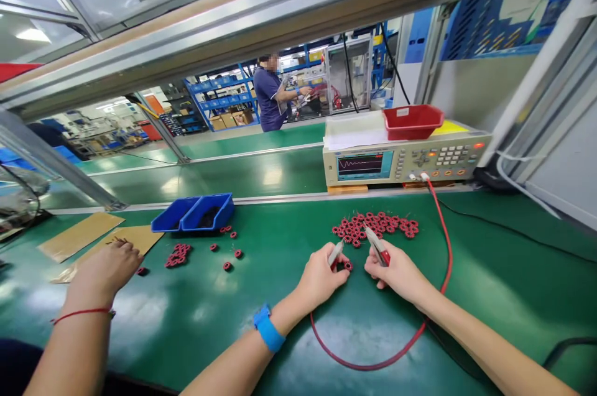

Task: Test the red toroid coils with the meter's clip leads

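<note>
My left hand, with a blue band on its wrist, is closed around a white-tipped probe clip. A red wound ring is at its fingertips. To its right, my right hand grips a second clip, white and red, its tip pointing up and left toward a pile of red rings with thin wire leads. A red cable runs from the tester down and loops on the green bench below my hands. The tester's screen shows a waveform.
Another person's hand reaches in at the left over brown sheets. Blue bins stand behind loose rings. A red tray rests on the tester. Beyond the bench stands a person. A metal beam crosses above.
</note>
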Demonstrator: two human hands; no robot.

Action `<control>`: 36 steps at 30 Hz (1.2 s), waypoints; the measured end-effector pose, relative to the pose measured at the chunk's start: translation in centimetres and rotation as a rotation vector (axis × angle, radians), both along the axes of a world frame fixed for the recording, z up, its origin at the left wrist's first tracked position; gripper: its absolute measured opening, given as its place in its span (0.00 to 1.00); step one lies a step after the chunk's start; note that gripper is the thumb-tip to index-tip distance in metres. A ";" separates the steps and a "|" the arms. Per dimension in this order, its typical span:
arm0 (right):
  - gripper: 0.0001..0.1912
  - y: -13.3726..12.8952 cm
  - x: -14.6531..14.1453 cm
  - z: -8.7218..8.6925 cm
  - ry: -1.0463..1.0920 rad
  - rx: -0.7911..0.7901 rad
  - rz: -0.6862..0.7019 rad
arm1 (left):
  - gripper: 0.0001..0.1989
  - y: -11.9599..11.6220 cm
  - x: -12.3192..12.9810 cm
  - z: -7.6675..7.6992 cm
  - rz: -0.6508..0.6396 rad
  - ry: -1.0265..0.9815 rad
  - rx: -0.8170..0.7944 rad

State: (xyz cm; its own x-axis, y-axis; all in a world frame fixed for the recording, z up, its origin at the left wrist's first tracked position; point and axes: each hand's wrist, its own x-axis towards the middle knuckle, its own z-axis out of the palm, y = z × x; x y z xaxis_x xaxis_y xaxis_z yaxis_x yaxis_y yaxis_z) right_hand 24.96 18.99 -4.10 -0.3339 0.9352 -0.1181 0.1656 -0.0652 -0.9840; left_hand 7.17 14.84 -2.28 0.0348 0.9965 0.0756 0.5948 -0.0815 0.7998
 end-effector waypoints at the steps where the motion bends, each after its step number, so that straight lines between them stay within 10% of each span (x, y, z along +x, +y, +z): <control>1: 0.13 -0.2 0.0 0.1 0.016 -0.013 0.013 | 0.08 -0.6 -0.1 0.1 -0.030 -0.016 -0.017; 36: 0.09 -1.9 -1.4 1.7 0.104 0.229 -0.046 | 0.07 -0.9 -1.2 0.5 -0.275 -0.078 -0.034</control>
